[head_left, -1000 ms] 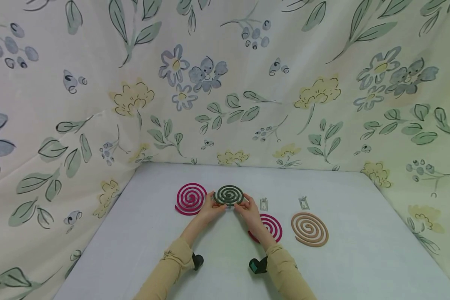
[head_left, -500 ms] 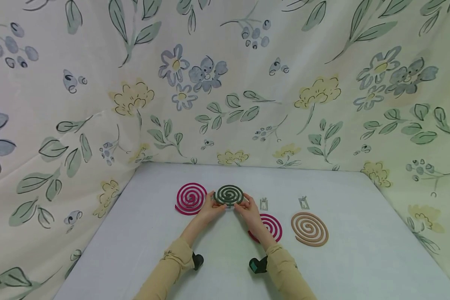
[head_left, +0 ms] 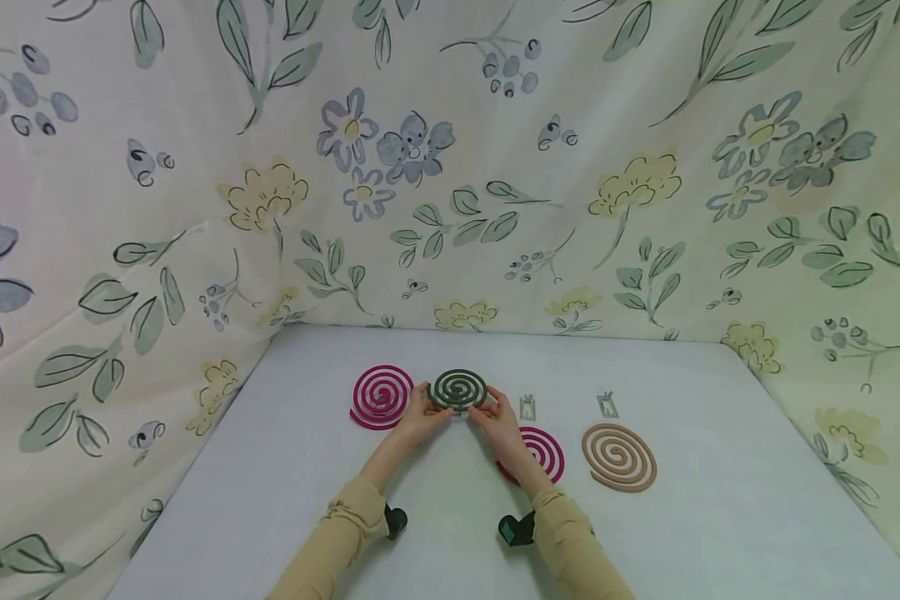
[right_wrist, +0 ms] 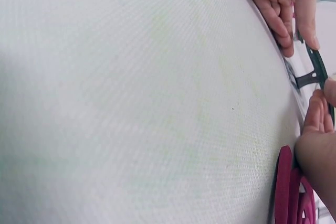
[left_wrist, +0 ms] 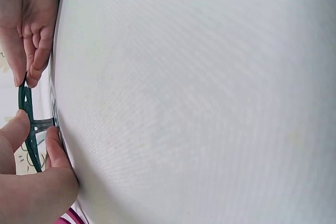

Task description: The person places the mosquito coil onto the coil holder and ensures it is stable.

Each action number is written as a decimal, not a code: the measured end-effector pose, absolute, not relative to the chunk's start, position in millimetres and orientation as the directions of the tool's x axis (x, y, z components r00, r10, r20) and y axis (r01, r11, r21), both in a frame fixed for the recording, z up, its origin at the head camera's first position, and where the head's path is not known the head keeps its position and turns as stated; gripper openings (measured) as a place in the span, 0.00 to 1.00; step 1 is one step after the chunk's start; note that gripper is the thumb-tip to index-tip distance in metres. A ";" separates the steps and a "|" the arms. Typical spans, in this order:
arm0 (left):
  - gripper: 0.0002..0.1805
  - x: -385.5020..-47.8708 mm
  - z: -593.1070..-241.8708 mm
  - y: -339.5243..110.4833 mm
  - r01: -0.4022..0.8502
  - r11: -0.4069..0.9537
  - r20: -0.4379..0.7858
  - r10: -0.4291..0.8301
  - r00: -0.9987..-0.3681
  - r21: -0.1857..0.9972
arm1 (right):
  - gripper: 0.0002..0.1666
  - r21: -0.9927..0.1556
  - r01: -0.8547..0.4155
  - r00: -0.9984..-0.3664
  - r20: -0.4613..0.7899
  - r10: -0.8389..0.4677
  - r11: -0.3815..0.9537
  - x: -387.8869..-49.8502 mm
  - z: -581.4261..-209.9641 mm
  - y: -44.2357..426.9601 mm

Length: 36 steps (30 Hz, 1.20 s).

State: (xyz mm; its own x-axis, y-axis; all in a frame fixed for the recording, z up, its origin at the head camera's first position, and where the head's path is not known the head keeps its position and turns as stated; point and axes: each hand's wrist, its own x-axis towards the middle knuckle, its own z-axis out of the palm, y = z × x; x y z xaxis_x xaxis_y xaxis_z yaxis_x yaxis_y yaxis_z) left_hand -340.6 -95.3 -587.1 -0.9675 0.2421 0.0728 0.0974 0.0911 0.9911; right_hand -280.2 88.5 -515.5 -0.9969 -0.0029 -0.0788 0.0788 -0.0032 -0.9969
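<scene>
Towards the far half of the bench [head_left: 720, 517], I have the dark green coil [head_left: 458, 389] held up between two hands, its face tipped towards me. The left hand [head_left: 422, 419] pinches its left edge between thumb and fingers; the right hand [head_left: 498, 421] has the right edge clamped the same way. My left wrist view shows a short dark post [left_wrist: 43, 124] running from the coil down towards the bench; I can't tell whether it touches. Just beyond the left hand lies a magenta coil [head_left: 382, 395]; a second magenta coil [head_left: 540, 455] sits partly hidden under the right forearm. Further right, a tan coil [head_left: 617, 454] lies near two small metal pieces [head_left: 527, 408]. Behind everything hangs a floral cloth [head_left: 450, 125].
</scene>
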 end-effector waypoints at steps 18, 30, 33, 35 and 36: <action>0.47 -320.8 -551.8 -89.8 0.042 0.106 0.020 0.202 -0.979 0.993 | 0.39 -0.996 0.083 -0.996 -0.083 -0.020 -0.013 -278.4 -514.2 89.3; 0.60 -475.0 -785.8 -108.6 0.047 0.107 0.024 0.205 -0.978 0.993 | 0.39 -0.997 0.076 -0.997 -0.075 -0.025 -0.022 -278.0 -512.5 89.2; 0.58 -455.1 -757.2 -105.6 0.069 0.097 0.048 0.208 -0.977 0.993 | 0.38 -0.997 0.072 -0.997 -0.071 -0.021 -0.016 -276.8 -512.0 89.2; 0.56 -416.3 -699.9 -101.9 0.077 0.103 0.054 0.210 -0.976 0.992 | 0.38 -0.998 0.067 -0.998 -0.067 -0.019 -0.011 -276.0 -511.7 89.2; 0.54 -393.7 -665.4 -98.6 0.064 0.119 0.039 0.202 -0.979 0.991 | 0.39 -0.998 0.069 -0.997 -0.069 -0.017 -0.013 -275.9 -511.4 89.1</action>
State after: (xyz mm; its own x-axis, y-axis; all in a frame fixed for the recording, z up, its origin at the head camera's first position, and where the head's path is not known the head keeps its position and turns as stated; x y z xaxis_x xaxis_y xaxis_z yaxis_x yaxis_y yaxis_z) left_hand -393.7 -98.6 -665.4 -0.9786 0.2021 0.0392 0.0642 0.1190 0.9908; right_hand -275.9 89.1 -511.4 -0.9975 -0.0173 -0.0687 0.0689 -0.0129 -0.9975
